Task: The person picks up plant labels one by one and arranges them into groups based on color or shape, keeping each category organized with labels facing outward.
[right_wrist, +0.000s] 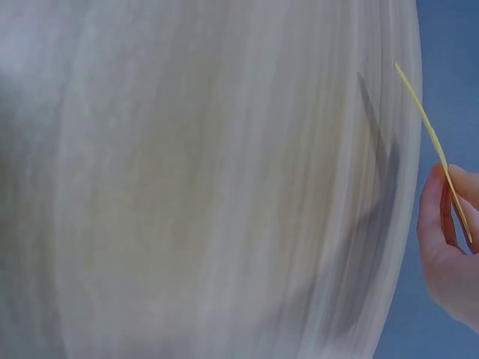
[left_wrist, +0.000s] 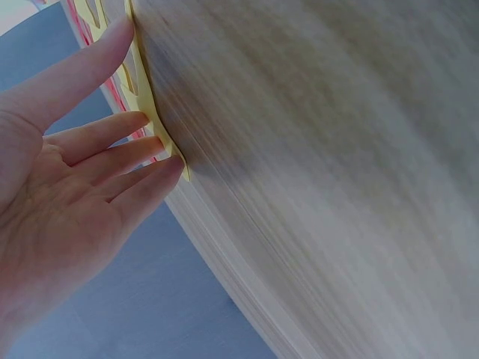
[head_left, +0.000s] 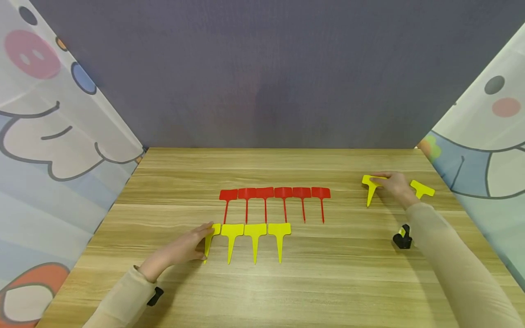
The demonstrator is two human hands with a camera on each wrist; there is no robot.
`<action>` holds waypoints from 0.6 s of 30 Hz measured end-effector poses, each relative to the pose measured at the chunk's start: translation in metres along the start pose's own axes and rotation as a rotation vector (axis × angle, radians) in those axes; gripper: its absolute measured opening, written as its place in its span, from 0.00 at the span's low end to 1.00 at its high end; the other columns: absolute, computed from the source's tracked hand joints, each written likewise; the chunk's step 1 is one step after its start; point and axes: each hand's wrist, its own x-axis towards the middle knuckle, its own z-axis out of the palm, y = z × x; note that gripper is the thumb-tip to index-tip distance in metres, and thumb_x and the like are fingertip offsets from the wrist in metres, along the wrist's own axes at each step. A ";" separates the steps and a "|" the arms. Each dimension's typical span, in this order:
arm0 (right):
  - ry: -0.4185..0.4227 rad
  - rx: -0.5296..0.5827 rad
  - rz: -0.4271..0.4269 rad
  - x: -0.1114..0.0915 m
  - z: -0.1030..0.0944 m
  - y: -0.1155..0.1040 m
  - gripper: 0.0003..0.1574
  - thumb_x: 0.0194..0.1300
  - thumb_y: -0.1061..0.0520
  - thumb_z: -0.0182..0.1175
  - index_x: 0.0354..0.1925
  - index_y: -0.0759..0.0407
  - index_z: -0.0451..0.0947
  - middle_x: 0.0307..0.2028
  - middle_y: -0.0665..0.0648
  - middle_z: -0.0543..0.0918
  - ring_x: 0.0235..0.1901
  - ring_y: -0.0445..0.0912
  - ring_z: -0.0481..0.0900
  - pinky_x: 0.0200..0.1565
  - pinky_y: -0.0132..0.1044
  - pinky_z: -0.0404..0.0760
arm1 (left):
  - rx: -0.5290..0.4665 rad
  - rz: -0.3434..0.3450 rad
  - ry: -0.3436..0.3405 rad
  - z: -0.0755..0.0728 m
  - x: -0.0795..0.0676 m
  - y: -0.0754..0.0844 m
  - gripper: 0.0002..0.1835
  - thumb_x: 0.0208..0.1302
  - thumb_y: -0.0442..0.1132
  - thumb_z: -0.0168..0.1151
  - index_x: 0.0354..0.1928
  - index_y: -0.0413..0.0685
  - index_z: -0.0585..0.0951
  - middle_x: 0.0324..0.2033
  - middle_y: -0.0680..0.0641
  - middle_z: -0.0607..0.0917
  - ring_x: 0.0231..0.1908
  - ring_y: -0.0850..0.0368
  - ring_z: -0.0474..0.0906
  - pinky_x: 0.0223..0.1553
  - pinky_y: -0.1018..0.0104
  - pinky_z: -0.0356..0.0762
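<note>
My left hand (head_left: 186, 248) rests its fairly straight fingers on the leftmost yellow T-shaped plant label (head_left: 214, 231), with the thumb by its pointed end. In the left wrist view, that label (left_wrist: 146, 97) lies along the fingertips and thumb. Several more yellow plant labels (head_left: 255, 230) continue this row to the right. At the right, my right hand (head_left: 395, 184) pinches another yellow plant label (head_left: 370, 187) by its wide head, point downward. The right wrist view shows this label (right_wrist: 426, 127) edge-on between thumb and fingers, apart from the table.
A row of several red T-shaped plant labels (head_left: 283, 192) lies behind the yellow row. One more yellow plant label (head_left: 422, 188) lies right of my right hand, partly hidden by it. A grey panel (head_left: 279, 82) borders the wooden table (head_left: 328, 291) at the back.
</note>
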 end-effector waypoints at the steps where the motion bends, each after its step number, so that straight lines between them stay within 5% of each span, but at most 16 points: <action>1: -0.003 0.006 -0.001 0.000 0.001 -0.001 0.35 0.64 0.46 0.50 0.59 0.69 0.62 0.61 0.71 0.58 0.60 0.64 0.54 0.57 0.54 0.60 | 0.001 0.000 0.000 0.000 0.000 0.000 0.36 0.43 0.34 0.69 0.56 0.27 0.66 0.61 0.31 0.59 0.58 0.35 0.58 0.53 0.46 0.63; 9: -0.005 0.045 -0.006 -0.002 0.008 -0.012 0.36 0.63 0.45 0.50 0.60 0.69 0.61 0.60 0.70 0.60 0.58 0.62 0.59 0.54 0.50 0.66 | 0.008 0.006 0.004 0.001 0.000 -0.001 0.36 0.43 0.34 0.69 0.56 0.27 0.66 0.60 0.31 0.59 0.58 0.35 0.58 0.53 0.46 0.63; 18: 0.016 0.016 0.010 -0.003 0.017 -0.024 0.35 0.58 0.42 0.56 0.56 0.62 0.69 0.59 0.68 0.63 0.60 0.62 0.55 0.57 0.57 0.58 | 0.001 0.004 0.002 0.001 0.000 -0.001 0.36 0.43 0.34 0.69 0.56 0.27 0.66 0.60 0.31 0.59 0.58 0.35 0.58 0.53 0.46 0.63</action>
